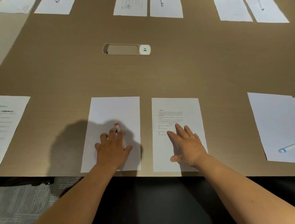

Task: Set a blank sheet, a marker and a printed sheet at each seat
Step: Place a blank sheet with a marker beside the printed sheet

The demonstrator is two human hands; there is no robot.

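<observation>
My left grip (113,143) curls around the red-capped marker (117,127), its long axis pointing away across the blank sheet (115,108); my right grip (186,143) lies flat, fingers apart, on the printed sheet (175,108).

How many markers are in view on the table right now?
5: red-capped white marker under the left hand; blue-capped white marker near right; three white markers on far sheets, left, middle, right. Others may lie outside the frame.
</observation>
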